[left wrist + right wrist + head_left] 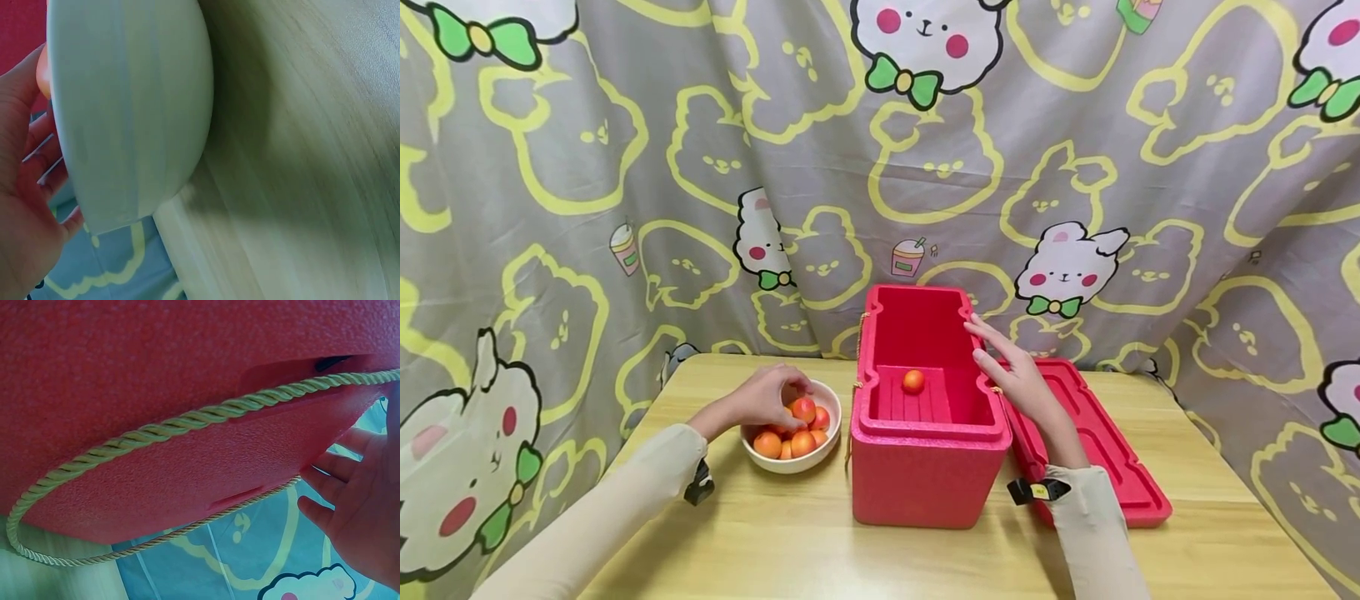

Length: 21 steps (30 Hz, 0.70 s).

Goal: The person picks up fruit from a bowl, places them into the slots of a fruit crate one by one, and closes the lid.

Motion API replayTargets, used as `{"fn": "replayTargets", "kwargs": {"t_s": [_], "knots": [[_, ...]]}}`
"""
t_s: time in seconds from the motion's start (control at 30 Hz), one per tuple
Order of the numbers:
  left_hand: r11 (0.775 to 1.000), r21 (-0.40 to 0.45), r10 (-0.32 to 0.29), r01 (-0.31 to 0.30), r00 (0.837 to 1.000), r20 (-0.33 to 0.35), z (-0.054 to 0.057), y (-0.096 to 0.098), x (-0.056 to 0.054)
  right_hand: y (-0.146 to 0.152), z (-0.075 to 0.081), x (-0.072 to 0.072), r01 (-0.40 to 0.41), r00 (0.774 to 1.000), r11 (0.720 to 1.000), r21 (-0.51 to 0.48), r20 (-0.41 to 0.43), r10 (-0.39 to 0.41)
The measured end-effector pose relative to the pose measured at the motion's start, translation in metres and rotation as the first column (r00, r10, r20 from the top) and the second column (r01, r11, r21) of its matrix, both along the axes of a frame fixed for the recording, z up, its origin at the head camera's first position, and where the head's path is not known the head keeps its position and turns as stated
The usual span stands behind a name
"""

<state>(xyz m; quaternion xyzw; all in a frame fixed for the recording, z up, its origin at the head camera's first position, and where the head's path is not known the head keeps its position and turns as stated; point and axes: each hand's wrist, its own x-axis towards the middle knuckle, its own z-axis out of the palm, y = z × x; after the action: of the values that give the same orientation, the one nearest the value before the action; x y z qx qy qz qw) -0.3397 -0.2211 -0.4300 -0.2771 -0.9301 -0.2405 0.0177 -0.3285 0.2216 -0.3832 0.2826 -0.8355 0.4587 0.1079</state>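
Note:
My left hand (pixel 775 396) reaches into a white bowl (pixel 792 468), thumb and fingers about a round orange-red fruit (pixel 803 408); I cannot tell whether it grips it. Several similar fruits are heaped there. In the left wrist view, the bowl's side (pixel 131 119) hides most of the fruit, and the fingertips pass behind its rim. To the bowl's right stands a lidless red foam box (pixel 928 483); one fruit (pixel 913 382) lies on its floor. My right hand (pixel 1015 375) touches the box's right rim with fingers extended; the right wrist view shows these fingers (pixel 331 478) against its side.
The red box lid (pixel 1112 442) lies right of the box, partly under my right forearm. A gold rope handle (pixel 169 425) loops off the box's side. Everything stands on a wooden table (pixel 775 533), with a patterned curtain (pixel 820 167) hanging close behind.

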Motion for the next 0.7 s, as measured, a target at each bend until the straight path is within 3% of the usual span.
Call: {"fn": "replayTargets", "kwargs": {"t_s": [0.27,0.7], "knots": [[1.0,-0.028,-0.005,0.004,1.0,-0.029,-0.0057,0.0027,-0.0022,0.0001,0.0014,0.0012,0.002,1.0,1.0,-0.004,0.007,-0.002],[1.0,0.003,0.005,-0.005,1.0,0.011,-0.0042,0.0053,-0.0007,0.0,0.0025,-0.0016,0.005,1.0,1.0,0.018,0.004,-0.005]]}}
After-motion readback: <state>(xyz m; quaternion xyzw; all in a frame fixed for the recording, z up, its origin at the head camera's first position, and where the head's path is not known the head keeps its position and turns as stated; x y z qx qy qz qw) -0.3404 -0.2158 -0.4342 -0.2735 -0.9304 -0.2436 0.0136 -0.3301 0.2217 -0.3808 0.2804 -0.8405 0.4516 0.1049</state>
